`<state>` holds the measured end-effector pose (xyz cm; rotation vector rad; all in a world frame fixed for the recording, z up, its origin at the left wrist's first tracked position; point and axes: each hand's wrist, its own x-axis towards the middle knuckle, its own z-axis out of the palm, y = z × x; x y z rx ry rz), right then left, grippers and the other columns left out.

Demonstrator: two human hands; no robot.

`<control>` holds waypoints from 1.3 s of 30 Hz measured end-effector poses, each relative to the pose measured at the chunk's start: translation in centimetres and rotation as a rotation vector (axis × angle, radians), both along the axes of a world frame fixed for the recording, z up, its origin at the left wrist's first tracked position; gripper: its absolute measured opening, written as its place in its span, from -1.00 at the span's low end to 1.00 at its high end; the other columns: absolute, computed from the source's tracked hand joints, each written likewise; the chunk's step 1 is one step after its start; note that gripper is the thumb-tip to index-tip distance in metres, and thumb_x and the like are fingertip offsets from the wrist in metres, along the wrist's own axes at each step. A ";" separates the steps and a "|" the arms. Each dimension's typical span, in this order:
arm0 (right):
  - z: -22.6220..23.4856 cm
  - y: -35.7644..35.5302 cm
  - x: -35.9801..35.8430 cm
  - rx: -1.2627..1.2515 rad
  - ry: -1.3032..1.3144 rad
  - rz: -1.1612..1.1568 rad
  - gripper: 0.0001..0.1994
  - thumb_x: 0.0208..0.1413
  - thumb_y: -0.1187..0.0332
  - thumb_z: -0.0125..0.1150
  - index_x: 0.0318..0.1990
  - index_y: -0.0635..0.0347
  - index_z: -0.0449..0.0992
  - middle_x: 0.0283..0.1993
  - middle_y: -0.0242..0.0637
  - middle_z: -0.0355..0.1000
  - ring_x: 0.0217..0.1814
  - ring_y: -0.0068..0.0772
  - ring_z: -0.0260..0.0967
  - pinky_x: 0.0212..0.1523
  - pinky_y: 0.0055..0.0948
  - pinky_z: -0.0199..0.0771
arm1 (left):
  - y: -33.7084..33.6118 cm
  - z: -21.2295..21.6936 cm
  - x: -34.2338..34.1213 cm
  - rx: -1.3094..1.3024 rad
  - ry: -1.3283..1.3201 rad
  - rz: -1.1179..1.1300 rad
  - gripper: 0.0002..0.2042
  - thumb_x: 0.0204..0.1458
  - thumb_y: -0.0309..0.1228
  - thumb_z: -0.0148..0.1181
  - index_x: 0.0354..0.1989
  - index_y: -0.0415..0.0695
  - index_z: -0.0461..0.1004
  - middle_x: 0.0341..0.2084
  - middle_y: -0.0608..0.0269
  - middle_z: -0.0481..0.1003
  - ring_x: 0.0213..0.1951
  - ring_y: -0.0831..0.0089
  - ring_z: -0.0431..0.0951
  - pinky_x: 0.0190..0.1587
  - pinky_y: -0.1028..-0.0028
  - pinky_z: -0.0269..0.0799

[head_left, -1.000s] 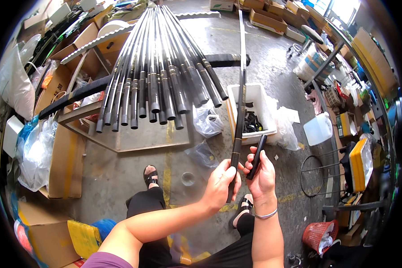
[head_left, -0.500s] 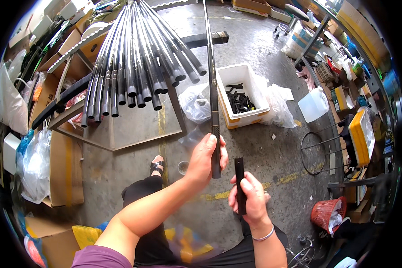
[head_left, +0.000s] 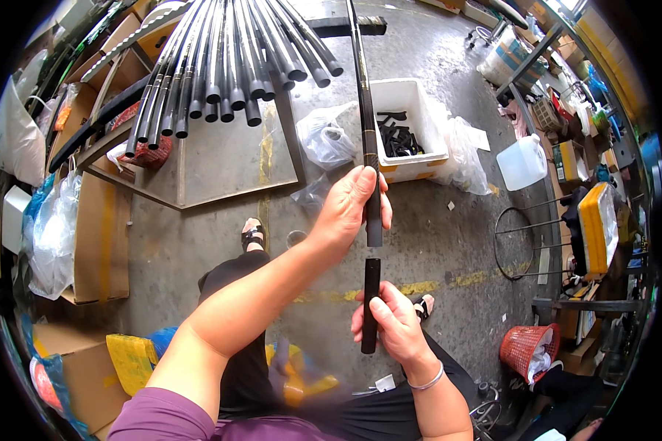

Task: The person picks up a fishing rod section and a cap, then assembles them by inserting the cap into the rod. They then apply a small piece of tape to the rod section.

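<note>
My left hand (head_left: pixel 349 204) is closed round the lower end of a long dark fishing rod (head_left: pixel 364 95) that points up and away. Below it, my right hand (head_left: pixel 391 323) grips a short black tube (head_left: pixel 371 294), held upright. The tube's upper end lies just under the rod's butt, nearly in line with it, with a small gap between. Beyond my hands stands a white foam box (head_left: pixel 432 125) with several black pieces (head_left: pixel 397 138) in it. At the far left a bundle of similar rods (head_left: pixel 228 81) fans out over a metal frame (head_left: pixel 180 192).
A clear plastic bag (head_left: pixel 327 136) sits left of the foam box. On the right are a white jug (head_left: pixel 521 163), a wire ring stand (head_left: pixel 502 242), a red basket (head_left: pixel 518 351) and a crowded shelf. Cardboard boxes (head_left: pixel 99 242) line the left side.
The black tube in my right hand has moved left, under the rod's butt. My left hand and the rod sit higher and slightly further right in view. The whole view has shifted.
</note>
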<state>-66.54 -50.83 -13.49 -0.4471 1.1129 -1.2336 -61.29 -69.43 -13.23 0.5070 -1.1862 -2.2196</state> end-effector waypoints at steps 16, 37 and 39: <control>1.0 -1.4 -0.4 -0.032 0.016 -0.022 -0.68 0.23 0.21 -0.02 -0.06 0.31 0.27 -0.45 -0.18 0.43 -0.48 -0.50 0.40 -0.44 -0.59 0.44 | -0.2 -0.8 -0.3 0.045 0.065 -0.007 -0.64 0.17 -0.02 -0.09 -0.30 -0.13 0.27 -0.64 0.23 0.44 -0.59 0.54 0.44 -0.46 0.61 0.33; 1.9 -3.2 -0.8 -0.075 0.070 -0.188 -0.65 0.23 0.15 -0.02 -0.05 0.29 0.33 -0.48 -0.37 0.40 -0.54 -0.67 0.28 -0.46 -0.69 0.30 | 0.5 -0.5 0.0 0.058 0.031 -0.104 -0.66 0.18 -0.04 -0.08 -0.30 -0.10 0.25 -0.57 0.16 0.49 -0.49 0.48 0.51 -0.40 0.57 0.37; 2.0 -3.3 -0.7 -0.079 0.061 -0.187 -0.65 0.23 0.16 -0.02 -0.05 0.29 0.33 -0.48 -0.36 0.41 -0.53 -0.66 0.29 -0.46 -0.68 0.31 | 0.4 -0.5 0.1 0.080 0.036 -0.115 -0.66 0.17 -0.03 -0.08 -0.29 -0.10 0.25 -0.56 0.15 0.50 -0.48 0.48 0.51 -0.41 0.57 0.37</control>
